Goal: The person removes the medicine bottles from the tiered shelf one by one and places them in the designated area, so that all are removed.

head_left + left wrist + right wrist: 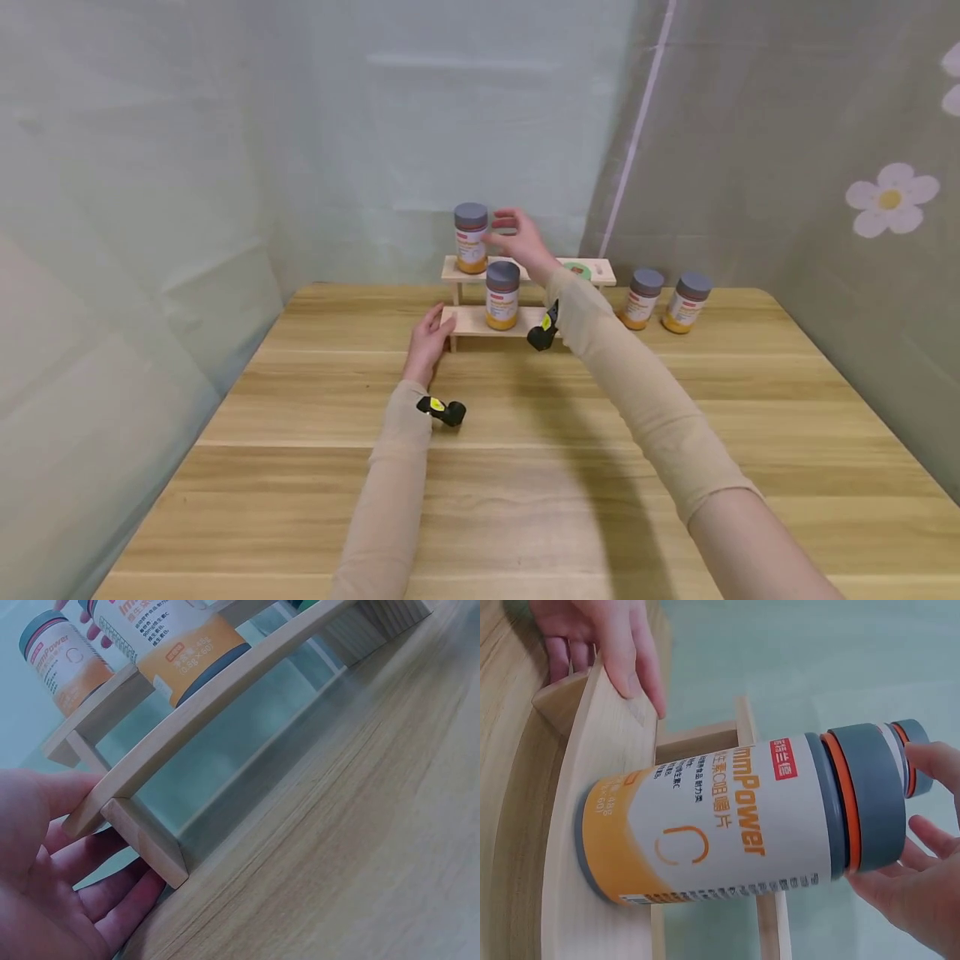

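upper jar (471, 240) stands vertical, lid (471, 215) upward

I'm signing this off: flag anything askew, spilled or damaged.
Nothing stands out: the upper-shelf jar, lower-shelf jar and two jars beside the wooden stand are all upright, with no visible spill or damage.

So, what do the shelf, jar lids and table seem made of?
Shelf: probably bare wood, pale and matte with visible grain. Jar lids: likely plastic, smooth, without metallic shine. Table: wood-grained surface; solid or laminate unclear.
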`<move>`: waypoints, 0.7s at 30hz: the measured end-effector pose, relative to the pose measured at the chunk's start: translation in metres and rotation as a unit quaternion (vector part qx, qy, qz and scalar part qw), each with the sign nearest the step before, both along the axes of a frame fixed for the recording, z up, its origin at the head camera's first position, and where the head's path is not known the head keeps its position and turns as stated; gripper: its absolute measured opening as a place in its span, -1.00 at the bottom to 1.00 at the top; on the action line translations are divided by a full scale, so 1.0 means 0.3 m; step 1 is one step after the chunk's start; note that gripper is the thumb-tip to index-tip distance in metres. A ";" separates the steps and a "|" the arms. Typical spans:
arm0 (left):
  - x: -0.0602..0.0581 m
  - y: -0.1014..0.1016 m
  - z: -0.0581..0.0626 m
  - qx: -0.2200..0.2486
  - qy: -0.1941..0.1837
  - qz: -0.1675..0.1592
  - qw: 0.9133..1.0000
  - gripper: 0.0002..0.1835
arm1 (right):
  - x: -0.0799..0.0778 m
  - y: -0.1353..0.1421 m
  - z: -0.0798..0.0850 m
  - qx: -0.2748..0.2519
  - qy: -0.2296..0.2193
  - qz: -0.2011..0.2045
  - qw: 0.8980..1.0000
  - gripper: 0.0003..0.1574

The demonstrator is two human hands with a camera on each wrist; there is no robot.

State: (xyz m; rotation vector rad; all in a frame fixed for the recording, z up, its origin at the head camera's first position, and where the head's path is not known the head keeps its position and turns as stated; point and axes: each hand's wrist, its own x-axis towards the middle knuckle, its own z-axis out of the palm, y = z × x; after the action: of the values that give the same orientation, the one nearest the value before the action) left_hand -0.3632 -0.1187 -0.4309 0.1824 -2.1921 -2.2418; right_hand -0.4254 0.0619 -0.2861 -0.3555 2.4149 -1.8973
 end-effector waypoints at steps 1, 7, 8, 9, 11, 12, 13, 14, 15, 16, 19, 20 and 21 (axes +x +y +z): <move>0.001 0.002 -0.001 -0.003 -0.001 0.000 1.000 -0.36 | 0.000 -0.002 0.000 0.000 0.001 -0.001 1.000 -0.24; 0.000 0.026 0.002 -0.007 0.002 -0.001 1.000 -0.37 | 0.000 -0.004 0.009 0.026 0.006 0.000 1.000 -0.16; 0.000 0.032 0.005 -0.006 0.005 -0.001 1.000 -0.36 | 0.000 -0.004 0.013 0.033 0.007 0.001 0.999 -0.14; 0.000 0.036 0.008 -0.004 0.008 -0.002 1.000 -0.36 | -0.001 -0.004 0.018 0.039 0.006 0.002 0.999 -0.12; 0.001 0.043 0.014 -0.002 0.012 0.000 1.000 -0.37 | -0.004 -0.004 0.030 0.045 0.003 0.005 0.999 -0.08; 0.001 0.045 0.017 -0.003 0.013 0.003 1.000 -0.37 | -0.004 -0.005 0.036 0.045 0.001 0.008 0.999 -0.07; 0.000 0.047 0.019 -0.003 0.013 0.005 1.000 -0.37 | -0.007 -0.005 0.042 0.045 -0.001 0.010 0.999 -0.05; 0.000 0.048 0.021 -0.003 0.014 0.006 1.000 -0.37 | -0.009 -0.006 0.047 0.044 -0.004 0.012 0.999 -0.03; -0.001 0.049 0.022 -0.003 0.014 0.007 1.000 -0.38 | -0.013 -0.006 0.051 0.045 -0.007 0.014 0.999 -0.01; -0.002 0.049 0.022 -0.003 0.013 0.007 1.000 -0.38 | -0.016 -0.007 0.055 0.046 -0.009 0.016 0.999 0.01; 0.001 0.051 0.021 -0.003 0.013 0.006 1.000 -0.38 | -0.026 -0.009 0.057 0.064 -0.014 0.024 0.998 0.04; 0.012 0.053 0.033 0.000 0.011 0.003 1.000 -0.38 | -0.030 -0.010 0.055 0.072 -0.017 0.027 0.997 0.03; 0.014 0.055 0.031 0.000 0.012 0.003 1.000 -0.39 | -0.033 -0.010 0.051 0.079 -0.018 0.029 0.996 0.02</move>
State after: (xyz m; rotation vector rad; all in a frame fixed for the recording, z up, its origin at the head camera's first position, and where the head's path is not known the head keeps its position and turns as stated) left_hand -0.3590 -0.1022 -0.4217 0.1621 -2.1764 -2.2301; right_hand -0.4352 0.0589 -0.2708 -0.3747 2.4824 -1.6619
